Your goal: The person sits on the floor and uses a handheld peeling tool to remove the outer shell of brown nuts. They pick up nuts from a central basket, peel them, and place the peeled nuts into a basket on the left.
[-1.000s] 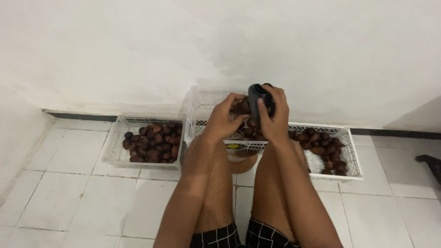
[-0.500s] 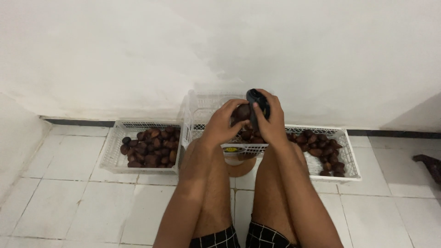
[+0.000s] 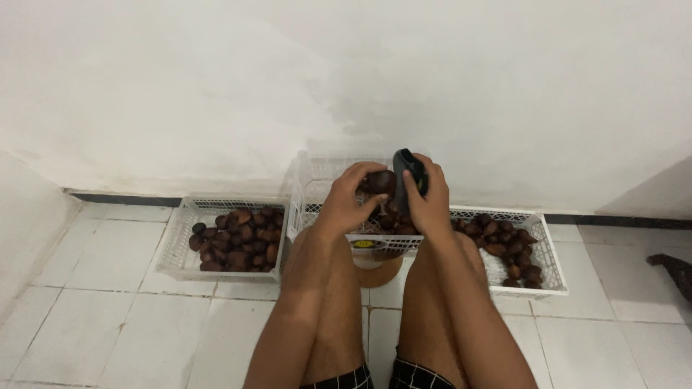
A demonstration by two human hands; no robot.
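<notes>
My left hand (image 3: 350, 196) holds a dark brown scaly fruit (image 3: 380, 181) up in front of me. Right beside it, my right hand (image 3: 425, 197) grips a black handheld tool (image 3: 407, 168) whose end touches the fruit. Both hands hover above a white plastic basket (image 3: 311, 192) of the same fruit, raised on a wooden stool (image 3: 378, 270) between my bare knees.
A white basket (image 3: 182, 240) of brown fruit sits on the tiled floor at the left, another basket (image 3: 541, 253) at the right. A white wall rises right behind them. A dark object (image 3: 674, 268) lies at the far right edge.
Both hands stay together on the fruit and tool, shifting only slightly as the view tilts a little.
</notes>
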